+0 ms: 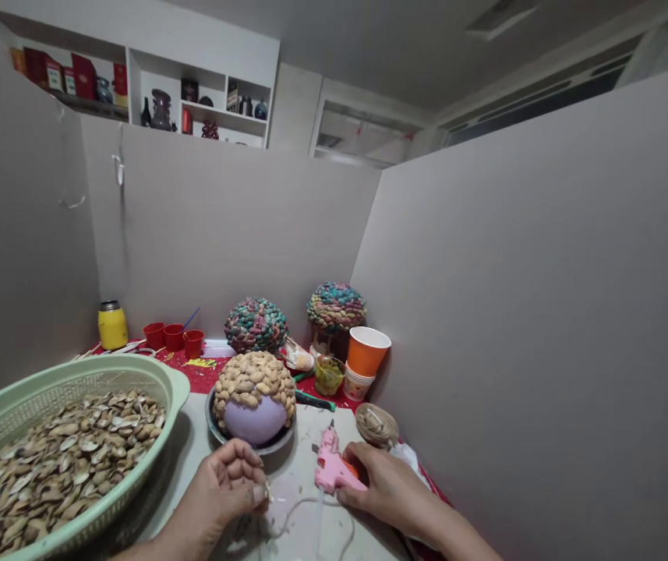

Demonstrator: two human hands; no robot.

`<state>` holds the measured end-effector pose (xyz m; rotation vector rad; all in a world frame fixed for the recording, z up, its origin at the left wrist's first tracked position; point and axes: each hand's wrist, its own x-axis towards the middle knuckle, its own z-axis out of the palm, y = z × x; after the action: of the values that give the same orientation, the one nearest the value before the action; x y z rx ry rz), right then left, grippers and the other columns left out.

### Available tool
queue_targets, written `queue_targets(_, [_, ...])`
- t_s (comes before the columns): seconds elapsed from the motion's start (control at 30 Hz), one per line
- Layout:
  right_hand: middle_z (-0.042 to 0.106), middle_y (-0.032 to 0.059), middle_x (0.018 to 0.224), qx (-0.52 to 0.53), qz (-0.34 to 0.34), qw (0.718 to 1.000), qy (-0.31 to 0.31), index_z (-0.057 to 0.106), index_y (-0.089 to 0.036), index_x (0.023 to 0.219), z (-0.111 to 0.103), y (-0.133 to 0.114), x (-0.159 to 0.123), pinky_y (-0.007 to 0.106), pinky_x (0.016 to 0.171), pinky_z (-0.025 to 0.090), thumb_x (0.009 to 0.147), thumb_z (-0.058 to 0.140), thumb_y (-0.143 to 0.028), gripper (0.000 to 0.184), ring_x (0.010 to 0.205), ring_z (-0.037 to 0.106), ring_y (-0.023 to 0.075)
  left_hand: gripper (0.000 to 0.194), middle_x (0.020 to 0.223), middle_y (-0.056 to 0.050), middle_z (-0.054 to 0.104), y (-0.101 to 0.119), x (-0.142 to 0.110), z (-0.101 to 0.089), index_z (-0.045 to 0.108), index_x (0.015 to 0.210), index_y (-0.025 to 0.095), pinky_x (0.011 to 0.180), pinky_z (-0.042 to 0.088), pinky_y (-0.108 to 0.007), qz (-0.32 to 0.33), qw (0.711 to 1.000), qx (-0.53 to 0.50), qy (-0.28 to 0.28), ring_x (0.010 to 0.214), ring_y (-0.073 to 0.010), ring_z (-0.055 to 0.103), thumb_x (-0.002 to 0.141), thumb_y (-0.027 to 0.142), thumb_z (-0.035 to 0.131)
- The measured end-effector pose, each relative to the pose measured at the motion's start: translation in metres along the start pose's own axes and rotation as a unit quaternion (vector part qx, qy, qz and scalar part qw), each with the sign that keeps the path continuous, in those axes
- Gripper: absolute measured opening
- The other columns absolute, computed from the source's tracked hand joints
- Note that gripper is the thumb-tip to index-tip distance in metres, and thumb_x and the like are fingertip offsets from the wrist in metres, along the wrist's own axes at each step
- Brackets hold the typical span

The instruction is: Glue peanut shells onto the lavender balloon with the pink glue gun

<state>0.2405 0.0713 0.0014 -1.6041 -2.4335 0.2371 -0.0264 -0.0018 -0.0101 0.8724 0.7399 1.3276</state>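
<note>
My left hand (225, 487) is curled, its fingertips pinched on a small pale shell piece just in front of a dark bowl (217, 428). In that bowl sits a lilac ball (255, 418) whose top half is covered with glued nutshells (253, 376). My right hand (389, 487) rests on the white tabletop with its fingers wrapped round the handle of a pink glue gun (330, 463), whose nozzle points away from me. The gun's white cord (304, 510) trails between my hands.
A green basket (161, 382) full of shells stands at the left. Behind the bowl are two painted shell balls (256, 324) (336, 305), an orange cup (367, 351), a twine ball (376, 425), three red cups (173, 336) and a yellow jar (112, 325). Grey partitions close in the desk.
</note>
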Motion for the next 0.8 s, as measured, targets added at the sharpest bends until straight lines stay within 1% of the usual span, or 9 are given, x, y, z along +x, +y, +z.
queue_targets(0.1, [0.067,0.0037,0.086,0.037,-0.02,0.999,0.022,0.063,-0.02,0.089,-0.013,-0.003,0.002,0.027,0.063,0.039,0.079,0.063,-0.032,0.016,0.076,0.061,0.021,0.036,0.067,0.002,0.062,0.007,0.0,0.002,0.061,0.079,0.017,0.058,0.044,-0.022,0.001,1.0,0.003,0.007,0.056,-0.0095,0.054,0.058,0.03,0.088])
queue_targets(0.13, [0.067,0.0042,0.089,0.06,-0.034,0.997,0.042,0.063,-0.02,0.089,-0.018,-0.006,0.005,0.028,0.066,0.041,0.083,0.059,-0.034,0.016,0.079,0.061,0.0213,0.035,0.068,0.002,0.063,0.011,-0.001,0.004,0.061,0.08,0.018,0.059,0.044,-0.022,0.001,1.0,0.007,0.009,0.058,-0.0099,0.054,0.059,0.029,0.087])
queue_targets(0.2, [0.067,0.0056,0.092,0.111,-0.053,0.988,0.097,0.063,-0.019,0.093,-0.027,-0.015,0.014,0.033,0.072,0.045,0.088,0.053,-0.039,0.023,0.084,0.061,0.0227,0.033,0.071,0.001,0.063,0.02,-0.003,0.007,0.061,0.08,0.018,0.061,0.045,-0.022,-0.001,1.0,0.017,0.014,0.061,-0.0104,0.054,0.061,0.027,0.086])
queue_targets(0.27, [0.067,0.0069,0.096,0.164,-0.078,0.972,0.148,0.062,-0.019,0.101,-0.035,-0.028,0.028,0.037,0.078,0.047,0.09,0.052,-0.045,0.03,0.088,0.061,0.0238,0.031,0.073,0.001,0.063,0.029,-0.004,0.011,0.061,0.08,0.018,0.063,0.046,-0.023,0.001,1.0,0.024,0.017,0.063,-0.0104,0.054,0.063,0.027,0.085])
queue_targets(0.37, [0.062,0.0103,0.117,0.257,-0.139,0.938,0.185,0.058,-0.02,0.113,-0.039,-0.05,0.054,0.043,0.097,0.043,0.091,0.052,-0.046,0.035,0.11,0.056,0.0262,0.029,0.073,0.001,0.062,0.041,-0.005,0.015,0.061,0.079,0.018,0.064,0.046,-0.023,0.014,0.999,0.038,0.024,0.064,-0.0103,0.054,0.064,0.026,0.085])
queue_targets(0.5, [0.052,0.0113,0.135,0.292,-0.16,0.924,0.186,0.051,-0.02,0.129,-0.032,-0.07,0.094,0.045,0.11,0.031,0.094,0.047,-0.047,0.044,0.13,0.042,0.0262,0.029,0.074,0.001,0.062,0.053,-0.005,0.015,0.06,0.078,0.018,0.065,0.047,-0.024,0.028,0.997,0.066,0.037,0.068,-0.012,0.056,0.064,0.026,0.085])
queue_targets(0.6, [0.05,0.0135,0.138,0.318,-0.157,0.921,0.158,0.049,-0.019,0.134,-0.021,-0.075,0.118,0.048,0.11,0.032,0.095,0.041,-0.052,0.051,0.13,0.043,0.0276,0.03,0.075,0.001,0.063,0.061,-0.007,0.011,0.06,0.079,0.019,0.065,0.048,-0.025,0.033,0.995,0.086,0.044,0.069,-0.0131,0.057,0.063,0.026,0.085])
queue_targets(0.7, [0.051,0.0144,0.138,0.342,-0.158,0.918,0.126,0.05,-0.017,0.133,-0.013,-0.077,0.127,0.048,0.109,0.033,0.095,0.039,-0.055,0.055,0.129,0.046,0.0285,0.03,0.076,0.001,0.062,0.069,-0.009,0.007,0.061,0.081,0.019,0.065,0.048,-0.026,0.041,0.992,0.109,0.052,0.069,-0.0133,0.057,0.064,0.028,0.085])
queue_targets(0.8, [0.052,0.0133,0.137,0.36,-0.163,0.912,0.112,0.05,-0.016,0.134,-0.009,-0.079,0.123,0.046,0.108,0.035,0.094,0.042,-0.055,0.057,0.127,0.048,0.0277,0.028,0.075,0.001,0.061,0.075,-0.012,0.006,0.062,0.08,0.019,0.066,0.048,-0.025,0.046,0.987,0.137,0.07,0.068,-0.0126,0.056,0.066,0.029,0.084])
